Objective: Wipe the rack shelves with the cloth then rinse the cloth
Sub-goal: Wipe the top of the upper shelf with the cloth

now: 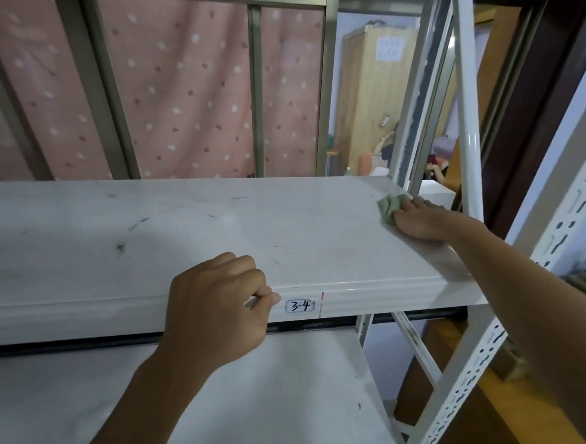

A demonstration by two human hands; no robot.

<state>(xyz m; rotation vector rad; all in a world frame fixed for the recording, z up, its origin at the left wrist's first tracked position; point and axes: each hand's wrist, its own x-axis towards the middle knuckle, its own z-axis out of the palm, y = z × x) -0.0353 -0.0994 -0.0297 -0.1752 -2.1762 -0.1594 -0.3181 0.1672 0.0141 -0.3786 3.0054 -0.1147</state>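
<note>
A white rack shelf (182,235) with dark scuff marks spans the view; its front lip carries a label reading 3-4. At the shelf's far right corner lies a pale green cloth (388,206), and my right hand (422,222) presses flat on it with straight fingers. Most of the cloth is hidden under the palm. My left hand (218,305) grips the shelf's front edge near the label, fingers curled over the top and thumb on the lip. A lower white shelf (227,404) shows beneath.
White perforated rack uprights (466,108) and diagonal braces stand at the right end. Behind the rack hang pink dotted curtains (180,91) in metal frames. Through a gap at the right, a wooden wardrobe (373,96) and a person's arm are visible.
</note>
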